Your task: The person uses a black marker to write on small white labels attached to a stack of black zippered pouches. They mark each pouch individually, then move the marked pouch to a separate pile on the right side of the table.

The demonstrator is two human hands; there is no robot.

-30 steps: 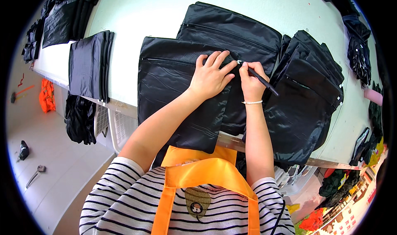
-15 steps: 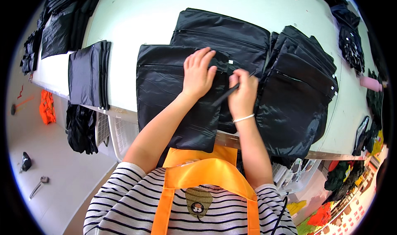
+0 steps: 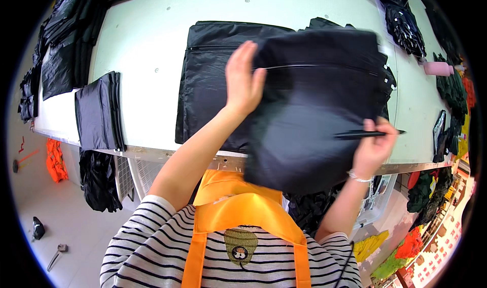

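A black zippered bag (image 3: pixel 309 100), blurred by motion, is raised over the right-hand stack and overhangs the table's near edge. My left hand (image 3: pixel 243 77) is at its upper left edge, fingers stretched and thumb overlapping that edge; whether it bears on the bag I cannot tell. My right hand (image 3: pixel 376 140) is at the bag's lower right edge, closed on a slim black pen-like tool (image 3: pixel 355 135). Whether it pinches the bag too is unclear. A pile of black zippered bags (image 3: pixel 213 65) lies partly behind my left hand. The right-hand stack (image 3: pixel 388 85) mostly hides behind the raised bag.
A smaller stack of black folded pieces (image 3: pixel 99 113) sits on the pale table (image 3: pixel 152 39) at left. Larger dark piles (image 3: pixel 66 60) stand farther back. At right are dark garments (image 3: pixel 403 24) and a pink cylinder (image 3: pixel 438 68). A white basket (image 3: pixel 144 174) stands below the table edge.
The front bag has moved right, from over the left pile to over the right stack. My right hand has moved right and lower. My left hand now sits at the bag's left edge.
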